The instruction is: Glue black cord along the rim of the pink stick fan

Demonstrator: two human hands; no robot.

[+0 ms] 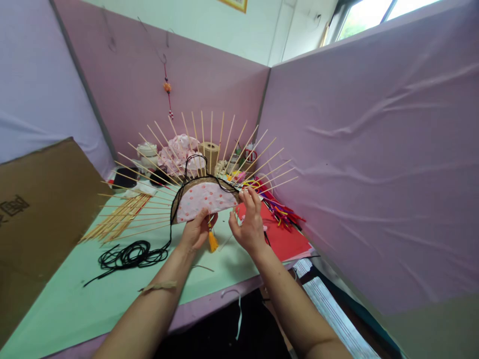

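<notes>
My left hand (196, 230) is closed on the lower edge of a half-round fan (205, 200) covered in pink patterned cloth. Thin bamboo sticks (211, 137) spread outward from its curved rim. Black cord (183, 187) runs along that rim, with a loose loop standing up at the top. From the fan's lower edge hangs a yellow tassel (213, 241). My right hand (249, 219) is at the fan's right end, fingers apart and curved; whether a fingertip touches the cord there I cannot tell. The cord's long end trails down to a coil (132, 255) on the table.
Loose bamboo sticks (121, 215) lie on the green table (78, 294) at the left, near a cardboard sheet (45, 224). Red sheets (286, 239) and colourful pipe cleaners (280, 209) are at the right. Behind stand pink cloth (179, 152) and a twine roll (209, 154).
</notes>
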